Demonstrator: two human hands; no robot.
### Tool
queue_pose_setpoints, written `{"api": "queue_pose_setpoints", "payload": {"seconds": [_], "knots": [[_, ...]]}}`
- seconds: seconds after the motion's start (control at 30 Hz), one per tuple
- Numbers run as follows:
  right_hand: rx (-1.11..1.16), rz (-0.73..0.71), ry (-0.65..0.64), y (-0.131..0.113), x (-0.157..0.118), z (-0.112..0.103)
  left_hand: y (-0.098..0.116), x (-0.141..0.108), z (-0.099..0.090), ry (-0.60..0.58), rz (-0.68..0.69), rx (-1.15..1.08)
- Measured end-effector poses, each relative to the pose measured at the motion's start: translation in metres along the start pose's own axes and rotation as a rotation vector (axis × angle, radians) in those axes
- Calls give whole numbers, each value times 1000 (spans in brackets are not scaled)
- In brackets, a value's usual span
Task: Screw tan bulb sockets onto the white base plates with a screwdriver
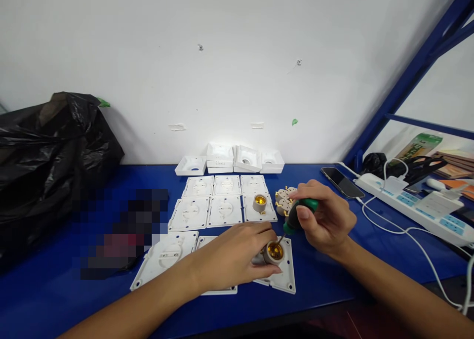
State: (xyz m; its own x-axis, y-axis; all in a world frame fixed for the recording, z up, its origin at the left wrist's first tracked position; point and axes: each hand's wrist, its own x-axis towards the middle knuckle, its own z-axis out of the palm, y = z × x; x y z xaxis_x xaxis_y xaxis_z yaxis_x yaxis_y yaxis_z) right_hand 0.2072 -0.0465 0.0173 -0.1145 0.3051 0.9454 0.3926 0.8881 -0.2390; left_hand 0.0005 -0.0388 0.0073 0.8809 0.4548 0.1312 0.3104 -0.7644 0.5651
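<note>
My left hand (246,252) is closed around a round lamp socket (274,253) with a brass-coloured inside, above a white square plate (287,275) near the table's front edge. In my right hand (322,218) is a screwdriver (299,214) with a green and black handle, its shaft slanting down into the socket. Another socket (259,202) stands on a plate behind. Several loose sockets (283,200) lie just beyond my right hand. Rows of white plates (190,213) are spread to the left, some partly hidden by my left arm.
White boxes (220,156) are stacked by the wall. A black plastic bag (55,166) fills the left side of the blue table (314,299). On the right are a phone (342,182), a power strip (414,205) and white cables. A pixelated patch covers something left of the plates.
</note>
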Motion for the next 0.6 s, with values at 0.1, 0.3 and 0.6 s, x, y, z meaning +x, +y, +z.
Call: {"api": "queue_pose_setpoints", "payload": {"seconds": [0.1,0.3,0.6], "knots": [[19,14,4,0,-1,1,0,0,0,-3,6,8],[23,16,-20,0,2,1,-1,1,0,-1,4,6],[19,-1,-4,2,0,-1,-3,0,2,29,24,-15]]}}
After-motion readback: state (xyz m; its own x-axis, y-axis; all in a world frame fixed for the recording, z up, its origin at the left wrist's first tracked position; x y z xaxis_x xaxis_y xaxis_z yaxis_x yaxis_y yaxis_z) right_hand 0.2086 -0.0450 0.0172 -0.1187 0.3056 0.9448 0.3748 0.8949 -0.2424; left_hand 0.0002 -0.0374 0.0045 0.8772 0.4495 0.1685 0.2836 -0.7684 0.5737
